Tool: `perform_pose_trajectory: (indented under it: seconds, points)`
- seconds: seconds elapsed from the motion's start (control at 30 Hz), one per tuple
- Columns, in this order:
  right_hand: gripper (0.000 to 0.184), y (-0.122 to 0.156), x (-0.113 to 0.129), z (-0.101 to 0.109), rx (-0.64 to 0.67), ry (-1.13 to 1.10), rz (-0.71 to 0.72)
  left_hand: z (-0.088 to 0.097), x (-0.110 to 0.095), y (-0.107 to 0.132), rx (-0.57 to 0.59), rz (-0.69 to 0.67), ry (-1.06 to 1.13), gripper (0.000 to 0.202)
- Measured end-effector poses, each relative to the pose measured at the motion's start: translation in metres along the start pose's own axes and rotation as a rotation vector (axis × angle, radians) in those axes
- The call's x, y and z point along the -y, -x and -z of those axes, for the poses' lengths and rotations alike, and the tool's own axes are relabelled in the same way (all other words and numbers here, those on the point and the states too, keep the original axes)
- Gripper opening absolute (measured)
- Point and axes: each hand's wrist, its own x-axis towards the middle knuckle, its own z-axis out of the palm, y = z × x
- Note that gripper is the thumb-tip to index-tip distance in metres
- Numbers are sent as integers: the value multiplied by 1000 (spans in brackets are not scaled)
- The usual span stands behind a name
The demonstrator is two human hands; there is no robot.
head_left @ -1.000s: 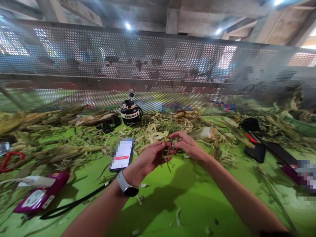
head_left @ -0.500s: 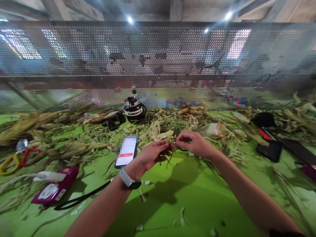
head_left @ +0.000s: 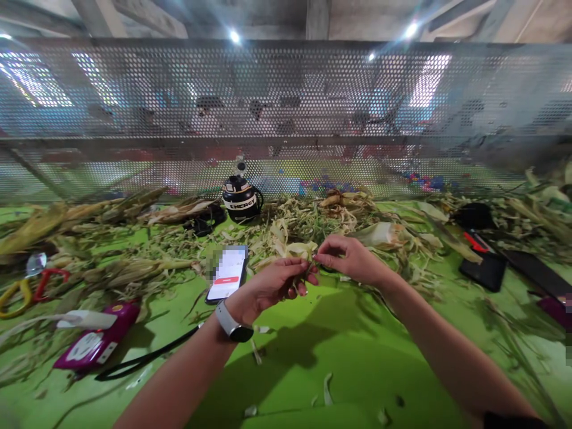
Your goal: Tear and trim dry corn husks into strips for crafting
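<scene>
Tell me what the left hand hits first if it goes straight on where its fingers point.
Most likely the right hand: the left hand points forward and rightward, its fingertips nearly meeting the right hand's around a thin husk strip both pinch. Depth is unclear.

looks like some farm processing shed or workshop, not a home; long green table (head_left: 339, 357) buried in corn husks (head_left: 290, 229); perforated metal screen (head_left: 286, 101) along the bench; bare concrete beams (head_left: 317, 18) and ceiling lights (head_left: 233, 36) overhead; probably more work areas behind the mesh, it's blurry
</scene>
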Motion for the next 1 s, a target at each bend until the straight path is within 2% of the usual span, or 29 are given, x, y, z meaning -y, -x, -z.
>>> perform_pose_trajectory:
  seconds: [0.13, 0.27, 0.37, 0.47, 0.6, 0.7, 0.77, 0.83, 0.93, 1.0]
  points:
    - [19, -1, 0, 3, 15, 55, 0, 3, 0, 1, 31, -24, -76, 26]
    - [17, 1, 2, 15, 72, 197, 76, 8, -4, 6, 26, -106, -268, 32]
    - [17, 5, 5, 28, 151, 308, 119, 10, -7, 9, -13, -169, -484, 31]
    - [22, 10, 10, 44, 192, 326, 120, 11, -14, 12, -53, -195, -718, 33]
    - [24, 18, 17, 64, 187, 291, 126, 9, -37, 14, -5, -251, -1036, 31]
    - [20, 24, 23, 74, 119, 219, 190, 0, -61, 16, 136, -246, -1191, 24]
    - [18, 28, 28, 75, 81, 129, 226, -15, -73, 20, 329, -156, -1249, 21]
    - [17, 30, 35, 72, 50, -2, 217, -38, -80, 27, 550, -65, -1267, 24]
    - [19, 28, 40, 57, -6, -275, 154, -78, -88, 41, 798, -31, -1099, 25]
    - [22, 24, 38, 43, -3, -441, 122, -96, -96, 47, 811, -1, -967, 18]
